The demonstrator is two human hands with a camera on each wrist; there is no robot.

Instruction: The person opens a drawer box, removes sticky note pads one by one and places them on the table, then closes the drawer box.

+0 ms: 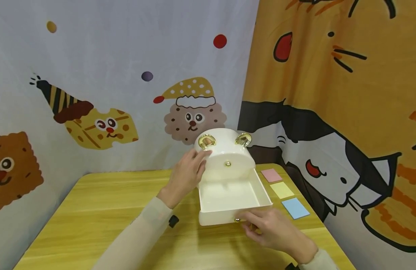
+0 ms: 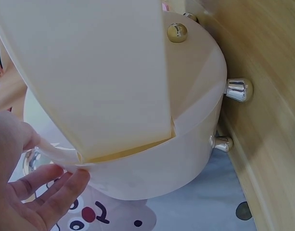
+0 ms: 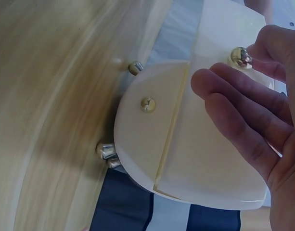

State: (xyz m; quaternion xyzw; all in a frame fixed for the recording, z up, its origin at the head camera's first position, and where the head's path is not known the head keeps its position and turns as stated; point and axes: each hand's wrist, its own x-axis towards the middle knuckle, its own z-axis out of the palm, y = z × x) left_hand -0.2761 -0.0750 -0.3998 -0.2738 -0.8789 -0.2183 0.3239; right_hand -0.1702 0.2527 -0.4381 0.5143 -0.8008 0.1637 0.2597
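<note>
A white rounded drawer box (image 1: 224, 144) with gold ears stands at the back of the table. Its wide drawer (image 1: 224, 216) is pulled far out, with a bare white inside. My left hand (image 1: 189, 172) holds the box at its upper left edge, thumb and fingers on either side of the edge in the left wrist view. At the drawer front, my right hand (image 1: 272, 227) pinches the gold knob (image 3: 241, 57) with thumb and index finger, the other fingers extended. Another gold knob (image 1: 228, 164) sits above the open drawer, and a lower knob (image 3: 147, 104) shows beneath it.
Pink (image 1: 271, 175), yellow (image 1: 282, 190) and blue (image 1: 295, 208) paper pads lie in a row right of the drawer. The box stands on gold feet (image 2: 238, 90). A printed cloth (image 1: 126, 48) hangs close behind the wooden table (image 1: 103, 210) and along its right side.
</note>
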